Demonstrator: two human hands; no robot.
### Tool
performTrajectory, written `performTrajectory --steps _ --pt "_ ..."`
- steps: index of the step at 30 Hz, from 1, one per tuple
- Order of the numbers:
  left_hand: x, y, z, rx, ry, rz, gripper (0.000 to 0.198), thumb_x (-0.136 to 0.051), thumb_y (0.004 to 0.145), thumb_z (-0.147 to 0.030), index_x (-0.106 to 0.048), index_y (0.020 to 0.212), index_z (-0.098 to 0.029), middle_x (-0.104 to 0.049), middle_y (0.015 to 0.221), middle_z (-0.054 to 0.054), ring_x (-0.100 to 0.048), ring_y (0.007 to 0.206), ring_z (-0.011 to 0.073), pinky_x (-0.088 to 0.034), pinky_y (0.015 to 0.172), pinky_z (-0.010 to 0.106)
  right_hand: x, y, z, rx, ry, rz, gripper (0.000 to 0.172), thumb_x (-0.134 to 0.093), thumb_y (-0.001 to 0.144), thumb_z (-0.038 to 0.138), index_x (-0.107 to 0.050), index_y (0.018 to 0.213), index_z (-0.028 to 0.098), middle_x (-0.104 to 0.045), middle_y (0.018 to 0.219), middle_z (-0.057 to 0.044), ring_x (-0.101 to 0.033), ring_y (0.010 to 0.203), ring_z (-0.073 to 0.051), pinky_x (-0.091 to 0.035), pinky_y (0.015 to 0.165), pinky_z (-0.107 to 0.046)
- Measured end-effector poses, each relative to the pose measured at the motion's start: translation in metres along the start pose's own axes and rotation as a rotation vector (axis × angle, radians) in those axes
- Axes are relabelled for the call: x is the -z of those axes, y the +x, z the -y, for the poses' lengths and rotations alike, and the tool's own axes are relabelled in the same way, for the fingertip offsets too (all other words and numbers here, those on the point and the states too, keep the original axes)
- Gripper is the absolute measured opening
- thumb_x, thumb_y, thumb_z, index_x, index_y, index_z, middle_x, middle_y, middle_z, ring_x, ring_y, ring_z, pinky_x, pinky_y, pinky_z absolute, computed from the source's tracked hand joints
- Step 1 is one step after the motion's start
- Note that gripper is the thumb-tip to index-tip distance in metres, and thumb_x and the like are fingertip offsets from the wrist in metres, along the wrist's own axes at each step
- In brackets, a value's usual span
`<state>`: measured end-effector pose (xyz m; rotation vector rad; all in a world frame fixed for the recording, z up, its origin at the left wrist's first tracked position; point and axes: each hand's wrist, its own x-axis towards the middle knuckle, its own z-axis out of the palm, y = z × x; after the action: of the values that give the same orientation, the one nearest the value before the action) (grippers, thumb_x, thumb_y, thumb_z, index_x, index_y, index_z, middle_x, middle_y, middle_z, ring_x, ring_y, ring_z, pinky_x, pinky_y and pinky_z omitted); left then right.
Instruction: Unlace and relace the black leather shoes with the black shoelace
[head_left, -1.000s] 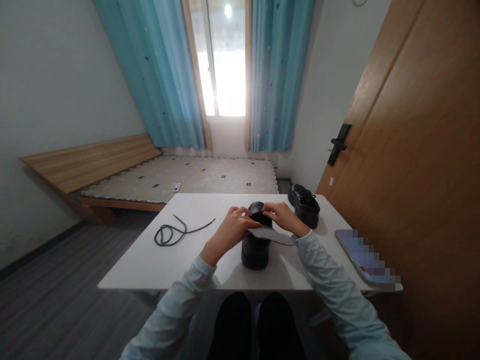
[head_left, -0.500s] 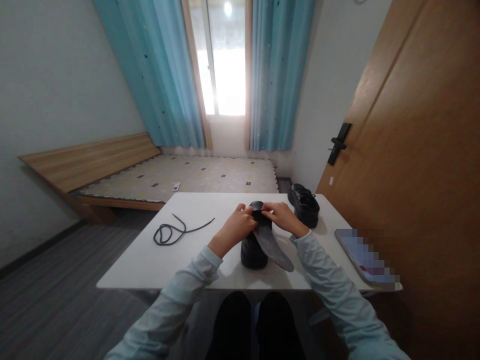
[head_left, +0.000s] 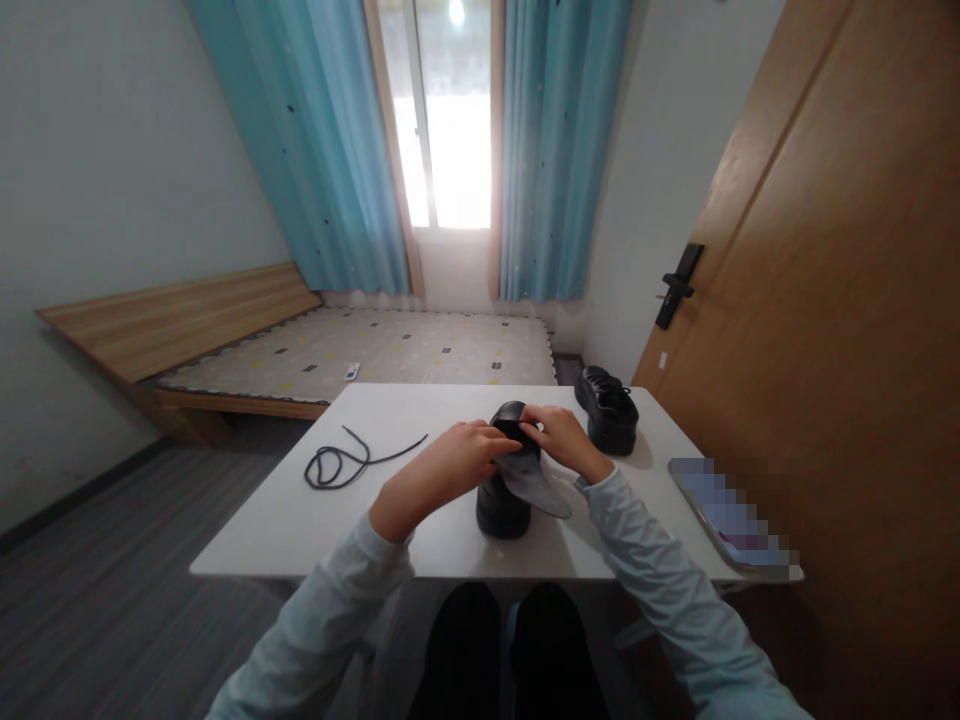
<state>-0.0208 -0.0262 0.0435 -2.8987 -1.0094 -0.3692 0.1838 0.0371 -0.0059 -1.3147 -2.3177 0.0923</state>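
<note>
A black shoe (head_left: 504, 512) without a lace stands near the front of the white table, toe pointing away. A flat grey insole (head_left: 541, 488) slants out of its opening toward the lower right. My left hand (head_left: 469, 450) reaches across the opening, fingers closed on the upper part of the insole; its thumb is partly hidden. With thumb and fingers, my right hand (head_left: 551, 432) pinches the black upper near the tongue. The inside of the shoe is mostly covered by my hands.
A loose dark shoelace (head_left: 337, 468) lies coiled at the table's left. Another black shoe (head_left: 609, 412), laced, stands at the back right. A tablet-like device (head_left: 724, 515), partly blurred out, rests along the right edge. Beyond the table is a bed (head_left: 405, 345); a wooden door (head_left: 825, 330) is at the right.
My left hand has shifted from the tongue area down over the opening, its fingers straighter. The insole's free end has moved up and left. My right hand stays at the upper.
</note>
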Motion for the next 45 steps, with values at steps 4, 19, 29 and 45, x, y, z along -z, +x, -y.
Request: performTrajectory --steps 4,19,29,45 --pt "0.02 -0.019 -0.044 -0.006 -0.029 0.0 0.06 -0.069 0.075 -0.023 -0.047 0.131 -0.015 -0.065 0.116 0.012 -0.061 0.107 0.024 -0.046 0.09 0.034 0.001 0.0 0.0 0.011 -0.003 0.007 0.014 -0.051 0.088 0.026 -0.064 0.088 0.019 -0.068 0.081 -0.005 -0.059 0.075 -0.018 -0.036 0.067 -0.026" --pt "-0.015 0.008 -0.08 0.13 0.193 0.14 0.008 -0.056 0.083 -0.007 -0.063 0.086 -0.01 -0.067 0.076 0.011 -0.068 0.07 0.0223 -0.052 0.061 0.03 0.003 -0.001 0.002 0.0 -0.002 0.015 0.015 -0.052 0.089 0.026 -0.065 0.088 0.019 -0.068 0.08 -0.005 -0.06 0.075 -0.019 -0.036 0.068 -0.026" --pt "-0.013 0.016 -0.053 0.112 0.158 0.161 0.013 -0.059 0.08 -0.003 -0.066 0.085 -0.012 -0.07 0.077 0.012 -0.07 0.071 0.026 -0.055 0.063 0.034 0.002 -0.002 0.002 0.001 0.011 0.017 0.014 -0.052 0.089 0.026 -0.065 0.088 0.019 -0.068 0.081 -0.005 -0.06 0.076 -0.018 -0.035 0.067 -0.026" --pt "-0.045 0.029 -0.025 0.031 0.332 0.113 0.016 -0.052 0.083 -0.004 -0.067 0.088 -0.007 -0.068 0.07 0.013 -0.067 0.062 0.0234 -0.049 0.053 0.03 -0.001 -0.002 -0.001 0.003 -0.009 0.012 0.014 -0.053 0.089 0.028 -0.064 0.089 0.02 -0.069 0.083 -0.004 -0.06 0.077 -0.018 -0.035 0.068 -0.025"
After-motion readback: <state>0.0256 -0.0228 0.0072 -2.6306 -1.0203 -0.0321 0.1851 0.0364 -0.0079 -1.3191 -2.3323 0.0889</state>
